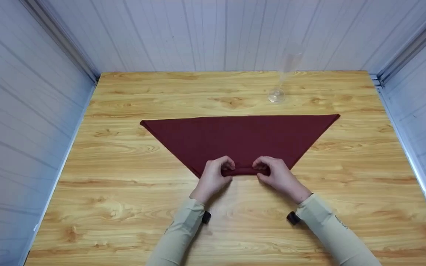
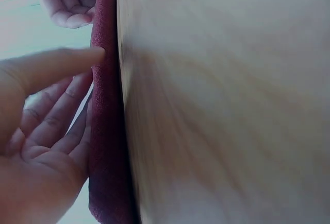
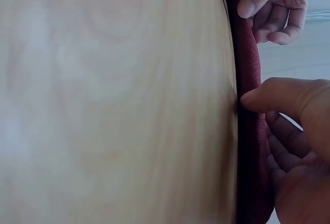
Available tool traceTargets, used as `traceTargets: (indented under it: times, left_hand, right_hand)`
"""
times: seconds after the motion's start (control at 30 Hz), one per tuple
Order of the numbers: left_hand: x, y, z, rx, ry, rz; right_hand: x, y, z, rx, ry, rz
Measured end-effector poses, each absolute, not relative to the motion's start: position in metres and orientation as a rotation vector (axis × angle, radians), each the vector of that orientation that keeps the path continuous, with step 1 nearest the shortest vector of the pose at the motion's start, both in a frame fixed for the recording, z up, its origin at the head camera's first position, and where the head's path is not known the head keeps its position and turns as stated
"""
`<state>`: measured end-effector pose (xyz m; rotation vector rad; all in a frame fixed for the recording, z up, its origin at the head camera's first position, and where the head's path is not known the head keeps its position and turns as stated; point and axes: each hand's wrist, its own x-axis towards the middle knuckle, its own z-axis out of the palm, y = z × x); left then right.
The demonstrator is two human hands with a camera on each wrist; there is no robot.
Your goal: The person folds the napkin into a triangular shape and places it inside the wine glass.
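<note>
A dark red cloth napkin (image 1: 242, 138) lies on the table as a trapezoid, its long edge at the back. The short near edge is rolled into a narrow tube. My left hand (image 1: 213, 176) holds the left part of this roll, thumb on the near side and fingers curled over the far side. A short way along, my right hand (image 1: 277, 175) grips the right part in the same manner. In the left wrist view, the thumb tip rests against the rolled cloth (image 2: 105, 110). The right wrist view has the other thumb pressing the roll (image 3: 252, 147).
A clear tall-stemmed glass (image 1: 276, 95) stands behind the napkin, right of centre, near the back edge of the wood-grain table (image 1: 117, 214). Pale panelled walls (image 1: 205, 37) enclose the table at the back and both sides.
</note>
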<state>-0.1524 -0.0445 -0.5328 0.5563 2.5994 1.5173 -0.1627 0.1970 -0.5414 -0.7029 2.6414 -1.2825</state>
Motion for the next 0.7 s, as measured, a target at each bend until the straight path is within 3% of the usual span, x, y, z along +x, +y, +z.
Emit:
traceTargets:
  times: [0.33,0.7]
  left_hand:
    - [-0.1486,-0.0465,-0.5326,0.621,2.707,1.379]
    - [-0.1473,-0.0538,-0.5330,0.518,2.525,1.509]
  right_hand:
    - [-0.1601,0.1953,-0.5388,-0.696,2.663,-1.228]
    - [-0.1575,0.2012,-0.5391,-0.681,2.542,-1.367]
